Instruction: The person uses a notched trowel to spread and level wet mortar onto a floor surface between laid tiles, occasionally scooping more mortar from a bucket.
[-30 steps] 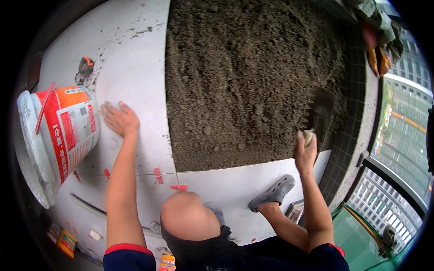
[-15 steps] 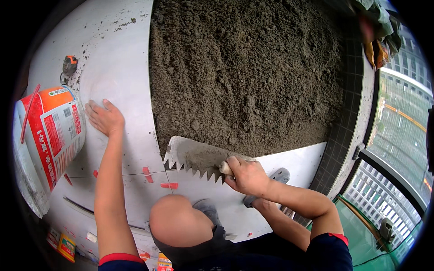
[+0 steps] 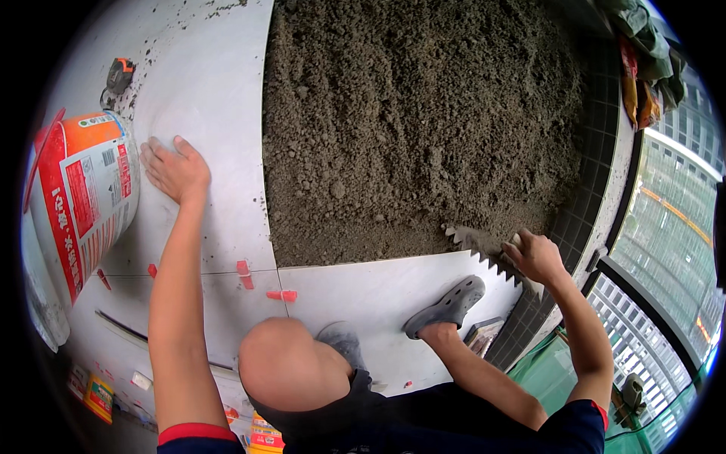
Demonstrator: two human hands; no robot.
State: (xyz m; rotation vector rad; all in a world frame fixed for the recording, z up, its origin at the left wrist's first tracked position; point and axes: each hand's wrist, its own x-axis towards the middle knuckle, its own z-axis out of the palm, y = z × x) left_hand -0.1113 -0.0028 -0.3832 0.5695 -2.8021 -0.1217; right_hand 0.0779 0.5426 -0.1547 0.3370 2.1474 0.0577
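Right hand (image 3: 535, 257) has its grip closed around the handle of a big notched trowel (image 3: 476, 240), the kind with chunky sawteeth. The blade is at the near right corner of the mortar bed (image 3: 423, 129), right along the edge where the crumbly grey-brown stuff meets the near floor tile (image 3: 363, 291). Teeth are facing back toward the person; can't really tell if the blade is pressing on anything.

Left hand (image 3: 178, 170) isn't holding a thing: grip's wide, palm down on the left floor tile (image 3: 219, 98), thumb out to the side. Fingertips are just beside a plastic bucket (image 3: 94, 181) with red and orange printing, and a tape measure (image 3: 119, 76) sits a bit farther up. Couple of red levelling wedges (image 3: 244, 275) at the tile joints, grey clog (image 3: 451, 305) planted on the near tile, dark wall tiles (image 3: 597, 151) running down the right side.
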